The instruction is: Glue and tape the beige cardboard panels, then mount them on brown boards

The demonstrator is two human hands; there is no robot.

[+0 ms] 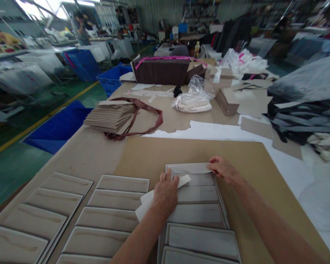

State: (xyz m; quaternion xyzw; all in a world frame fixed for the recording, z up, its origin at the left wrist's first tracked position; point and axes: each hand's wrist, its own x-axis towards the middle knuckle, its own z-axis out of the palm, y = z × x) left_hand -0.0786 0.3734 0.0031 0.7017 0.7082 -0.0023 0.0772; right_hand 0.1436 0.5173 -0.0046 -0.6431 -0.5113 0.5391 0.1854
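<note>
Left hand (165, 192) is curled around loose white pieces (145, 205), with its index fingertip (168, 171) down at the near-left end of a pale strip; right hand (222, 169) has thumb and fingers pinched together on the strip's other end. The broad worktable (99, 154) carries a tan board (244, 161), which serves as the landmark. Upon that board, towards its left part, runs a column of overlapping grey panels (199, 213); more framed panels (107, 218) lie in columns at its left side and beyond. Since the panels overlap, forearms and wrists are best carried lightly over them, so that none slides out of line. The pale strip (191, 168) lies across the farthest panel of the column on the board, close inside that panel's raised-looking rim. Good handling would set one end first, hold it with a light fingertip, then draw the other end just taut and lower it evenly, keeping the same margin along the rim; too hard a pull could skew or crease it. The loose white pieces need watching too: their ends stick out over nearby panels and could catch. Whether adhesive is present cannot be told.
</note>
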